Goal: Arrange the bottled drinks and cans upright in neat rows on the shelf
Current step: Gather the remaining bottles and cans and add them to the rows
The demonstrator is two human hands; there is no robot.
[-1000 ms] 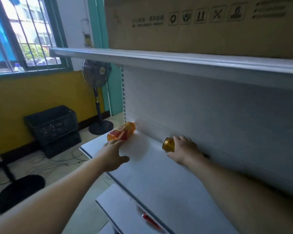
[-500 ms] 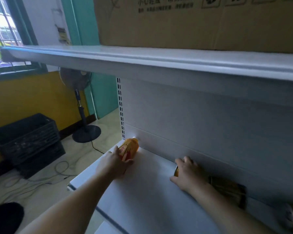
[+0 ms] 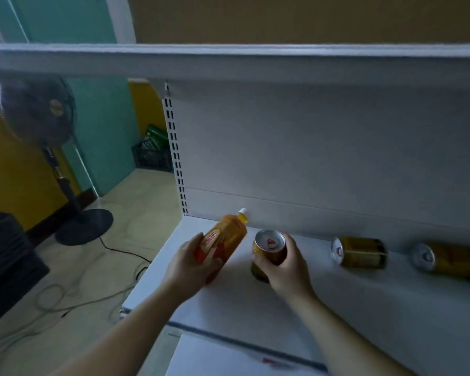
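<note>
My left hand (image 3: 192, 263) grips an orange bottle (image 3: 227, 237) with a red label and white cap, tilted with its cap toward the back panel, above the white shelf (image 3: 323, 308). My right hand (image 3: 284, 270) holds a golden can (image 3: 269, 249) nearly upright, silver top up, close beside the bottle. Two more golden cans lie on their sides along the back of the shelf: one (image 3: 360, 252) right of my right hand, another (image 3: 451, 260) at the far right, partly cut off by the frame edge.
An upper shelf (image 3: 228, 61) carrying a cardboard box hangs overhead. A standing fan (image 3: 46, 126) and cables are on the floor at left, with black crates (image 3: 152, 157) behind. A lower shelf (image 3: 228, 356) juts out below.
My left hand has taken hold of the lying bottle and raised it to a tilt. My right hand has turned its can from lying to nearly upright. The view swung right, showing two lying cans.
</note>
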